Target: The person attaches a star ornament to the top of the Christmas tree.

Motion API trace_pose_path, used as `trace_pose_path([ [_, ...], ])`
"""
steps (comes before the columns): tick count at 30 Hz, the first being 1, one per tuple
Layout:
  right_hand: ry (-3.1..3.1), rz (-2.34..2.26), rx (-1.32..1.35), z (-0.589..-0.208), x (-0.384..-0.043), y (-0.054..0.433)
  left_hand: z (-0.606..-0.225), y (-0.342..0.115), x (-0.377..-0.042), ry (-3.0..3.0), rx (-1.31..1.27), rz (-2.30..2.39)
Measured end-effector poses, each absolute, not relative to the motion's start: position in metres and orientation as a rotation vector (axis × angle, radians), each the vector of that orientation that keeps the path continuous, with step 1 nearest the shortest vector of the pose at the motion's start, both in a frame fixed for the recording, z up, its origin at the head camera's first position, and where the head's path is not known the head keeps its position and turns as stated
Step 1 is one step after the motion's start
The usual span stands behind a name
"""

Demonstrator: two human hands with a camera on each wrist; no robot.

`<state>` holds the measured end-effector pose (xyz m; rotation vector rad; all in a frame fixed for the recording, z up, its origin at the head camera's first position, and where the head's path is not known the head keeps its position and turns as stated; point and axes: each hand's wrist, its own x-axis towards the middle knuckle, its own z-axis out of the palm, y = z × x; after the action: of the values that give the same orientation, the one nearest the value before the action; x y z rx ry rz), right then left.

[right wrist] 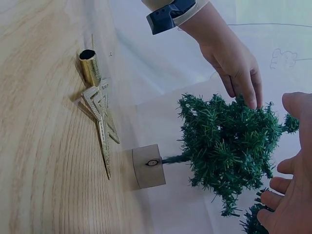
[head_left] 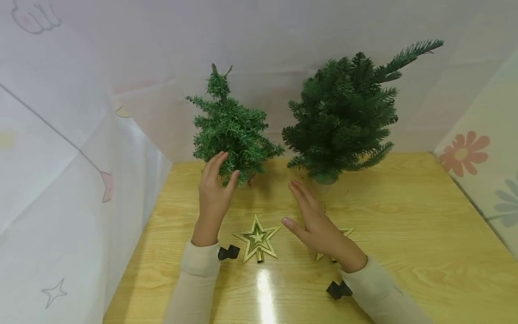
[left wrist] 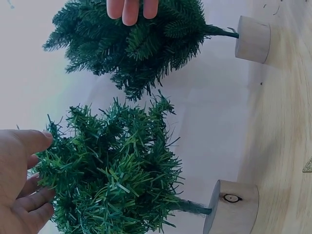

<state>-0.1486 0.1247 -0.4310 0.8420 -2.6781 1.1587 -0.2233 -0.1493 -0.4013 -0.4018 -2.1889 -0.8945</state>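
No text, label, brand or number can be read on the gold stars (head_left: 258, 237), the tree bases (left wrist: 236, 210) or the black wrist devices (head_left: 228, 252). The backdrop (head_left: 259, 31) bears only drawn figures, including a flower (head_left: 464, 154) and a star outline (head_left: 54, 293).

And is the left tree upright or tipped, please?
Upright: the left tree stands on its wooden base on the table, tip pointing up.

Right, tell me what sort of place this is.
Probably a screened-off indoor work corner: a yellowish wood-grain table sits before pale flower-printed sheeting, and carries two bushy green artificial trees and a flat gold five-pointed star.
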Motion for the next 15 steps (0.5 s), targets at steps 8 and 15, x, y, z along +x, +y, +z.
trace_pose_path([
  [8,-2.669,1.165,0.846,-0.4305,-0.1504,0.1208,-0.4031,-0.1527,-0.2248,-2.2,-0.369,-0.885],
  [15,-2.655,1.143,0.875,-0.4276,-0.1517,0.116,-0.4041,-0.149,-0.2256,-2.219,-0.377,-0.9],
])
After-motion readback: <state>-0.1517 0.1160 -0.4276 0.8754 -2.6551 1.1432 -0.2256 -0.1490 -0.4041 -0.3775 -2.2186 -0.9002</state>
